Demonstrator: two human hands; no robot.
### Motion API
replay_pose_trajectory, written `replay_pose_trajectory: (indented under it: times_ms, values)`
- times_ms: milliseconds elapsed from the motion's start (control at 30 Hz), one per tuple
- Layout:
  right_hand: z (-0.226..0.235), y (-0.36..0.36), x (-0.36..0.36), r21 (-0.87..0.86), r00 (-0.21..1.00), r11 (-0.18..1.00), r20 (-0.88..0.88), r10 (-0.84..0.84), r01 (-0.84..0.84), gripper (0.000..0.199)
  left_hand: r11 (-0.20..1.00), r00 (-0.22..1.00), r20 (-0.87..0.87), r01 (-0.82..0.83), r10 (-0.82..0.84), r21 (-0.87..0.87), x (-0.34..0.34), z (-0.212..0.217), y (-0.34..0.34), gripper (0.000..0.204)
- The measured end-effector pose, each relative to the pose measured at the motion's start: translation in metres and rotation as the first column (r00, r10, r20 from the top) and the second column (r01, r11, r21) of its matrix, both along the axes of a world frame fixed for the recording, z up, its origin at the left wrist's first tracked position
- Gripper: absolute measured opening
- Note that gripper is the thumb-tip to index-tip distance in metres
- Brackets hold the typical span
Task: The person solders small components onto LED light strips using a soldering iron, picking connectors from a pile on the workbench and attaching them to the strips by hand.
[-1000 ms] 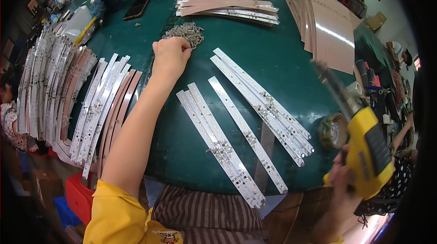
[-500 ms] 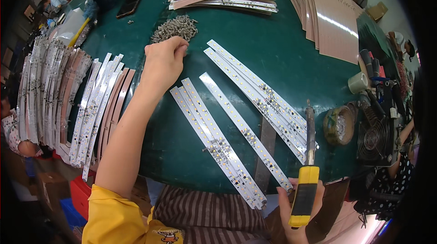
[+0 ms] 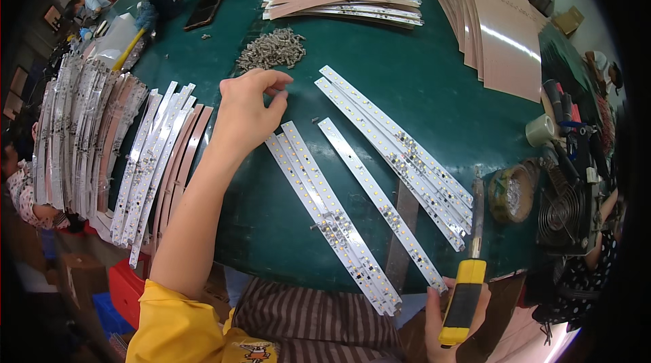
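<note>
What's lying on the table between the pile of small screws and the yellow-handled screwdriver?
In the head view, white LED strips lie on the green table between the pile of screws and the screwdriver.

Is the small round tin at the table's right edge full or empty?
Partly filled. The small round tin sits upright on the green table, and pale, shiny small pieces cover its bottom; what they are is too small to tell.

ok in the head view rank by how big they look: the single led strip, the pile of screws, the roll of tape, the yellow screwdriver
1. single led strip, longest by far
2. yellow screwdriver, though it is nearest the camera, which may flatter it
3. pile of screws
4. roll of tape, smallest
</note>
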State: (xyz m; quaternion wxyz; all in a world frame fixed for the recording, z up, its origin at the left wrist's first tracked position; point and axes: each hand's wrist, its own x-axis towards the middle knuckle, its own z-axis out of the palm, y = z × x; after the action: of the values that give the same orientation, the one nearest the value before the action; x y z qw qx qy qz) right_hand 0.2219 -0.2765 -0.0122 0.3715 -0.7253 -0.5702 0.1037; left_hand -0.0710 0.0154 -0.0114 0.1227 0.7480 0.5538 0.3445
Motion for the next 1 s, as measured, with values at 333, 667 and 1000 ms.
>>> replay_pose_trajectory:
  times_ms: [333, 667, 1000]
  values:
    - [-0.004, -0.003, -0.004, -0.001, 0.988, 0.993, -0.100, -0.122, 0.122, 0.054, 0.941, 0.982, -0.030, -0.187, 0.186, -0.281, -0.007, 0.014, -0.024, 0.028]
    - [-0.019, -0.003, -0.006, 0.057, 0.995, 0.996, -0.075, -0.067, 0.071, 0.052, 0.932, 0.947, 0.064, -0.296, 0.315, -0.207, -0.013, 0.000, -0.024, 0.025]
    - [-0.014, -0.008, -0.005, 0.048, 0.999, 0.998, -0.014, -0.029, 0.030, 0.056, 0.964, 0.971, 0.038, -0.228, 0.235, -0.134, -0.009, 0.004, -0.023, 0.015]
